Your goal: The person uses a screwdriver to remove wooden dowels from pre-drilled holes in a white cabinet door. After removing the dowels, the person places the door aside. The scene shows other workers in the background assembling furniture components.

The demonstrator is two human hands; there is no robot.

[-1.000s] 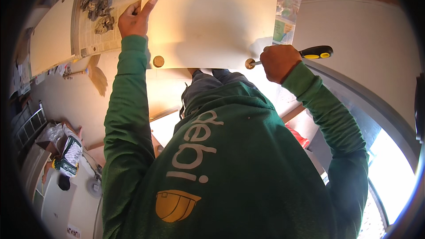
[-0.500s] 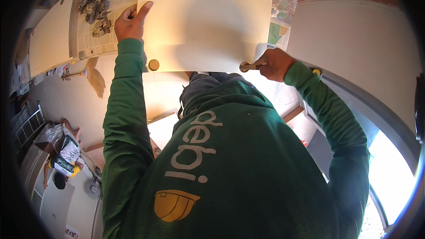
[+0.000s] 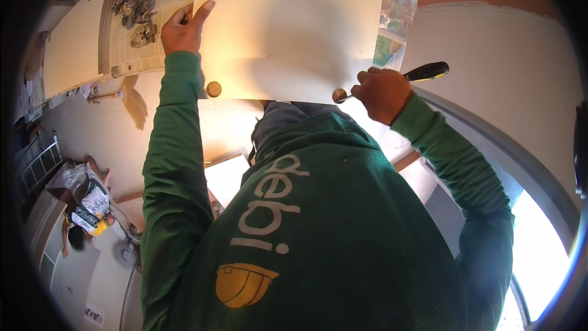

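Observation:
A white board (image 3: 245, 37) lies in front of me, with a round brown hinge recess (image 3: 213, 89) near its near left corner and another recess (image 3: 339, 95) near its near right corner. My left hand (image 3: 184, 29) grips the board's left edge, thumb on top and fingers partly hidden. My right hand (image 3: 384, 93) is closed around a chisel (image 3: 429, 72) with a black and yellow handle. The handle sticks out past the hand to the right, and the thin-looking blade points left, its tip at the right recess.
Several metal hinges (image 3: 139, 3) lie in a heap on newspaper (image 3: 125, 55) left of the board. Another white board (image 3: 73, 49) is farther left. A broom (image 3: 133, 103) stands below it. Another person (image 3: 92, 208) is at the lower left, near a fan (image 3: 125, 255).
My right hand has turned, so the chisel's handle now shows pointing up and right, and its blade looks thin instead of broad. My left hand keeps its hold on the board.

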